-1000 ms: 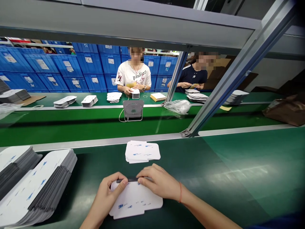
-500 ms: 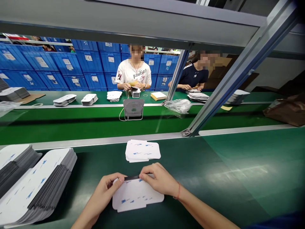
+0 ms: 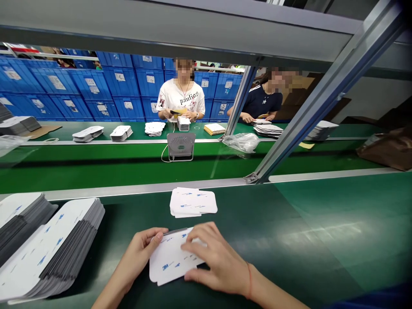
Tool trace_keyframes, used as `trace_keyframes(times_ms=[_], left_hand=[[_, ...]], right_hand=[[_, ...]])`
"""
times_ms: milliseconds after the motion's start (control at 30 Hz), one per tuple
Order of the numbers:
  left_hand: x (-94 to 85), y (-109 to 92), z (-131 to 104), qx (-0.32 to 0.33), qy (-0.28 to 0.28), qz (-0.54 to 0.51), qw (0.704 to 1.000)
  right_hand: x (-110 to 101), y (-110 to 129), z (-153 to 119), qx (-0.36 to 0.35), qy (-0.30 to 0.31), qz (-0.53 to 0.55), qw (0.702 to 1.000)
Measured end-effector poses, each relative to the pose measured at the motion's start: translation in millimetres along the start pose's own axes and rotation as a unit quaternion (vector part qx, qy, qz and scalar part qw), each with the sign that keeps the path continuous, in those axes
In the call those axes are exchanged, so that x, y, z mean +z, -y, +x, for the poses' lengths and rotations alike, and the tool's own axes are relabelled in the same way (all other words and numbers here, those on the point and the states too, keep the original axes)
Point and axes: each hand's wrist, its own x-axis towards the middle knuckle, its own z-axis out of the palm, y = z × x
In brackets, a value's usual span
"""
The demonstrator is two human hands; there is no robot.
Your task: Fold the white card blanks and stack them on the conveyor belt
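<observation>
A white adhesive pad [image 3: 169, 255] with blue 3M print and a notched lower edge lies before me, slightly tilted. My left hand [image 3: 143, 249] pinches its upper left corner between thumb and fingers. Over the pad's right side is my right hand [image 3: 216, 260], fingers bent and apart, thumb by the lower edge, covering that part. Just beyond, a small overlapping pile of similar pads [image 3: 193, 202] rests on the green work surface [image 3: 283, 249]. Large stacks of pads [image 3: 61, 240] with dark layered edges stand at the left.
A metal post [image 3: 289, 103] rises at the right from the ledge [image 3: 144, 189]. Across the lower green belt [image 3: 96, 165] stands a grey fan [image 3: 180, 146]. Two people work at the far bench among piles of pads [image 3: 120, 133], with blue crates [image 3: 92, 86] behind.
My right hand has left its pinch on the pad's upper edge and spread over the right side. The pad has turned slightly, its right side upward. My left hand keeps its hold.
</observation>
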Motion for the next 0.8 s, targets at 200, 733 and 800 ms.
trace_keyframes(times_ms=[200, 733, 800], left_hand=[[-4.6, 1, 1, 0.003, 0.031, 0.027, 0.999], [-1.8, 2, -18, 0.233, -0.158, 0.21, 0.936], [0.3, 4, -20, 0.25, -0.145, 0.208, 0.934]], right_hand=[[21, 1, -15, -0.081, 0.024, -0.089, 0.992], [18, -4, -20, 0.203, -0.234, 0.102, 0.945], [23, -5, -18, 0.247, -0.208, 0.192, 0.927]])
